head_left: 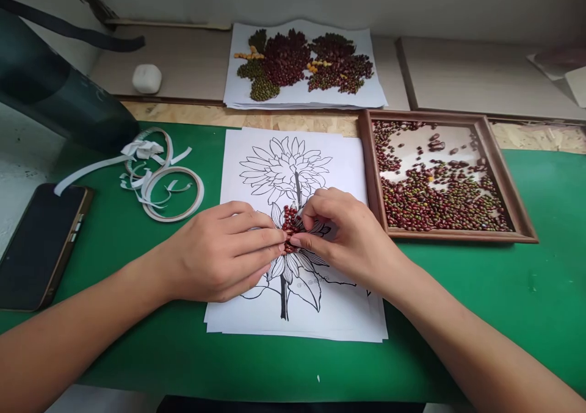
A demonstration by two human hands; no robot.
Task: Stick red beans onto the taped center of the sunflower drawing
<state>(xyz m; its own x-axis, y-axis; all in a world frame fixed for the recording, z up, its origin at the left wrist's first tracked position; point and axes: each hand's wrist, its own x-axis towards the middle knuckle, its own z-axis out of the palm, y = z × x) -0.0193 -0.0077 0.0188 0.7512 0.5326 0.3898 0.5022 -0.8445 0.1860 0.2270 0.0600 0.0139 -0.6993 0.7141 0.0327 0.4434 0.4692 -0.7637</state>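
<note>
A sheet of paper (256,321) with a black line drawing of two flowers lies in front of me on top of other sheets. Small red beans (290,218) fill the centre of the lower flower. My left hand (229,248) rests over the drawing's left side, fingers stretched out, their tips touching the beans. From the right, my right hand (343,230) reaches to the same cluster, with thumb and forefinger curled in a pinch. Whatever lies between those fingertips is too small or hidden to make out. Both hands cover parts of the lower flower.
A brown framed tray (458,237) of mixed red and green beans stands at right. White tape rolls (199,202) with scraps, a phone (39,248) and a dark bottle (59,89) are at left. Behind lie a bean-covered picture (286,59) and a white case (147,79).
</note>
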